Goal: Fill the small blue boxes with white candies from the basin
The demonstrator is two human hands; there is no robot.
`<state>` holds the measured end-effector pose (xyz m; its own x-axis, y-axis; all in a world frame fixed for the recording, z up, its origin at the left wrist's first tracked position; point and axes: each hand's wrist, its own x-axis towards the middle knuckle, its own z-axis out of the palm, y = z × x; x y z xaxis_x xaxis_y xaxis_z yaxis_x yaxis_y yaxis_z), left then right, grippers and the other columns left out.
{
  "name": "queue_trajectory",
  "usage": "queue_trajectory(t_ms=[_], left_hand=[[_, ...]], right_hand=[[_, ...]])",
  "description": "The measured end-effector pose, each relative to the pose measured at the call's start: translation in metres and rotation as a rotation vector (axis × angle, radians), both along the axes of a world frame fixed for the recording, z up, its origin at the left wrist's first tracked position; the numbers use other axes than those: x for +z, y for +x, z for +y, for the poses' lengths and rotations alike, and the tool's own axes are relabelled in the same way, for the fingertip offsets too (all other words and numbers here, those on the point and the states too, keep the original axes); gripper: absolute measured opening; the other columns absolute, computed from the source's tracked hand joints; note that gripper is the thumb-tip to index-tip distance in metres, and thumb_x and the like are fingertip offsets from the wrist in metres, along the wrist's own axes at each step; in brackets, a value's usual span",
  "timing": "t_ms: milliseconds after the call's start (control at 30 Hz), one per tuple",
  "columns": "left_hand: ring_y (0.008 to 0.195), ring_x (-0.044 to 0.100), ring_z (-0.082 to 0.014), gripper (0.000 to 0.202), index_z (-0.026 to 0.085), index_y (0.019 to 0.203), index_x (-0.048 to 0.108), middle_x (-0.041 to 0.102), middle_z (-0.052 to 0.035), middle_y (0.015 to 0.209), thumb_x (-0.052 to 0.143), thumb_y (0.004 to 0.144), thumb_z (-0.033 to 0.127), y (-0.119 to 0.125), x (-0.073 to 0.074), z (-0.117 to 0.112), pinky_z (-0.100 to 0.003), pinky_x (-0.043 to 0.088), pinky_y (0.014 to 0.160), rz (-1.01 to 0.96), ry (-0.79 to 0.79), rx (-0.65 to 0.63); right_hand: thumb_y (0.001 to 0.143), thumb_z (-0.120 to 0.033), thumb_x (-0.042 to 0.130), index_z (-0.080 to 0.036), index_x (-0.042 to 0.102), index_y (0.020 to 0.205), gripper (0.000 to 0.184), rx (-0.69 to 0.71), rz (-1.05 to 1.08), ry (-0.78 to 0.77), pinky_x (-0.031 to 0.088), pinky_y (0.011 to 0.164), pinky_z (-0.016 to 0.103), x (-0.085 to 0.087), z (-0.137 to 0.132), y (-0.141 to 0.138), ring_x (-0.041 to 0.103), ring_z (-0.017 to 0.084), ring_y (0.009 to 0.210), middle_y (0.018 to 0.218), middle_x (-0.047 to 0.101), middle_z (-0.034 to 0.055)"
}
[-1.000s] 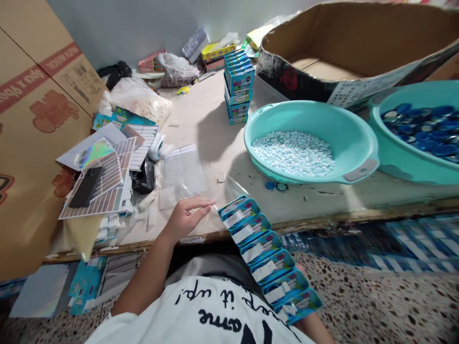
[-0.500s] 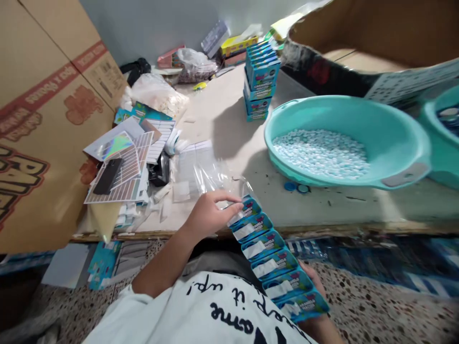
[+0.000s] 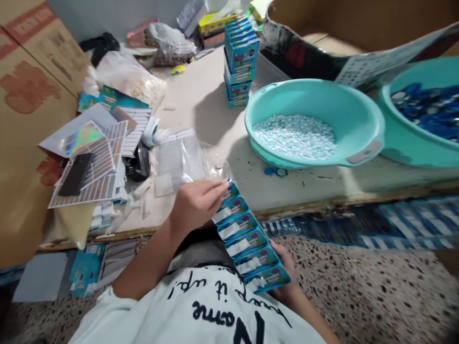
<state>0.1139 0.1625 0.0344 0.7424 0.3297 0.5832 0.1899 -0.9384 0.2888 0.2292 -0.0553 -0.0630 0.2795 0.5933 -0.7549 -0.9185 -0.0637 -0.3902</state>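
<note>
A row of several small blue candy boxes (image 3: 245, 241) runs from the table edge down toward my lap. My right hand (image 3: 285, 282) supports the near end of the row from below, mostly hidden under the boxes. My left hand (image 3: 197, 203) is closed at the far end of the row, its fingers pinching a clear plastic bag (image 3: 190, 160) that lies against the top box. The bag spreads over the table beyond my fingers.
A teal basin (image 3: 362, 119) with small white pieces stands on the table, a second basin (image 3: 412, 148) with blue caps to its right. A stack of blue boxes (image 3: 240, 57) stands behind. Sticker sheets (image 3: 96, 162), a black phone (image 3: 73, 174) and cardboard cartons (image 3: 32, 95) lie left.
My left hand moved from the table to the far end of the box row and closed on the clear bag. The row has been drawn nearer to my body.
</note>
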Motion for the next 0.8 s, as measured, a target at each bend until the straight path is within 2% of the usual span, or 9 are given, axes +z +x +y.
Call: queue_trajectory(t_ms=[100,167,233,300,400,567,667,733,800], left_hand=[[0.079,0.074,-0.0152,0.013,0.019,0.087,0.074,0.079,-0.0029,0.086,0.061,0.088,0.017,0.006,0.008,0.002,-0.027,0.06,0.074,-0.026,-0.134,0.145],[0.077,0.072,-0.0156,0.012,0.018,0.084,0.072,0.078,-0.0026,0.082,0.061,0.086,0.014,0.012,0.011,0.004,-0.027,0.059,0.074,-0.038,-0.116,0.207],[0.082,0.072,-0.0164,0.015,0.017,0.089,0.072,0.077,-0.0036,0.086,0.058,0.088,0.012,0.015,0.011,0.006,-0.029,0.058,0.077,-0.047,-0.021,0.158],[0.087,0.071,-0.0162,0.018,0.018,0.094,0.072,0.077,-0.0043,0.092,0.056,0.092,0.011,0.013,0.008,0.008,-0.03,0.058,0.08,-0.058,0.047,0.049],[0.095,0.069,-0.0159,0.02,0.021,0.102,0.073,0.075,-0.0051,0.102,0.056,0.095,0.011,0.003,0.003,0.008,-0.031,0.058,0.087,-0.063,0.072,-0.072],[0.111,0.066,-0.0198,0.036,0.024,0.123,0.069,0.071,-0.0087,0.113,0.052,0.097,0.007,-0.02,-0.005,0.001,-0.039,0.057,0.099,-0.058,0.114,-0.004],[0.114,0.065,-0.0197,0.048,0.026,0.136,0.063,0.071,-0.0083,0.112,0.051,0.096,0.003,-0.026,-0.012,-0.002,-0.039,0.056,0.101,-0.085,0.109,-0.03],[0.114,0.065,-0.0195,0.05,0.028,0.137,0.062,0.071,-0.0078,0.111,0.052,0.096,0.002,-0.026,-0.015,-0.004,-0.038,0.057,0.1,-0.12,0.106,-0.013],[0.115,0.064,-0.0199,0.048,0.03,0.133,0.066,0.069,-0.0075,0.113,0.053,0.096,0.003,-0.023,-0.014,-0.006,-0.04,0.056,0.101,-0.174,0.088,0.03]], right_hand=[[0.049,-0.04,0.088,-0.024,0.069,0.062,0.027,0.071,-0.002,0.073,0.061,0.064,0.034,0.014,0.008,-0.004,0.068,0.021,0.056,0.055,0.069,-0.0017],[0.049,-0.04,0.088,-0.024,0.07,0.063,0.028,0.104,-0.004,0.124,0.062,0.071,0.036,0.02,0.012,-0.007,0.069,0.023,0.059,0.055,0.069,-0.0013],[0.049,-0.04,0.089,-0.024,0.07,0.063,0.029,0.093,0.011,0.14,0.062,0.07,0.035,0.023,0.015,-0.009,0.067,0.02,0.056,0.055,0.07,-0.0017],[0.048,-0.04,0.089,-0.025,0.068,0.06,0.029,0.067,0.034,0.128,0.062,0.068,0.034,0.023,0.015,-0.012,0.063,0.018,0.05,0.054,0.069,-0.0023],[0.045,-0.04,0.087,-0.025,0.062,0.054,0.03,0.033,0.06,0.082,0.062,0.068,0.037,0.019,0.012,-0.015,0.06,0.018,0.045,0.047,0.064,-0.0029],[0.045,-0.038,0.082,-0.023,0.065,0.054,0.025,0.005,0.041,0.058,0.06,0.064,0.038,0.014,0.003,-0.015,0.06,0.019,0.045,0.05,0.067,-0.0006],[0.046,-0.041,0.08,-0.021,0.073,0.065,0.028,0.039,0.033,0.075,0.059,0.06,0.038,0.013,-0.001,-0.013,0.064,0.022,0.049,0.06,0.073,0.0027],[0.046,-0.042,0.08,-0.02,0.077,0.07,0.033,0.065,0.033,0.056,0.059,0.059,0.04,0.011,-0.002,-0.012,0.066,0.024,0.052,0.064,0.075,0.0051],[0.046,-0.041,0.079,-0.018,0.077,0.067,0.031,0.04,-0.015,0.037,0.059,0.056,0.044,0.006,-0.002,-0.012,0.066,0.027,0.05,0.064,0.076,0.008]])
